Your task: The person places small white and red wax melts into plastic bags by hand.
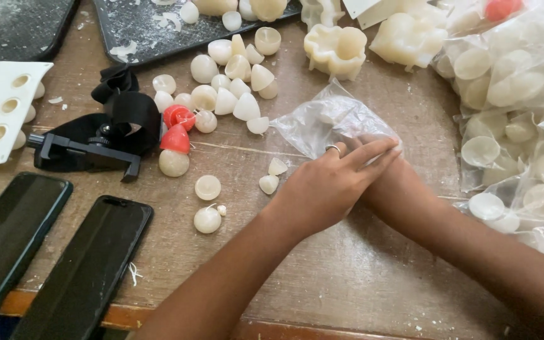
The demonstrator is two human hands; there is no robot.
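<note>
The left hand (322,186) lay flat, fingers straight, over the right hand (388,182), whose grip was hidden, both touching a small clear plastic bag (325,123) on the worktop (360,277) beside loose wax candles (228,94).

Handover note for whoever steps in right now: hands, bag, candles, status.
Left hand: laid flat over the right hand, ring on one finger, fingertips at the small clear plastic bag.
Right hand: mostly hidden beneath the left, at the same bag; grip not visible.
Bag lies on the wooden table; contents cannot be made out.
Loose small white dome-shaped wax candles lie left of the bag, with two red ones.
Filled clear bags of candles sit at right.
</note>
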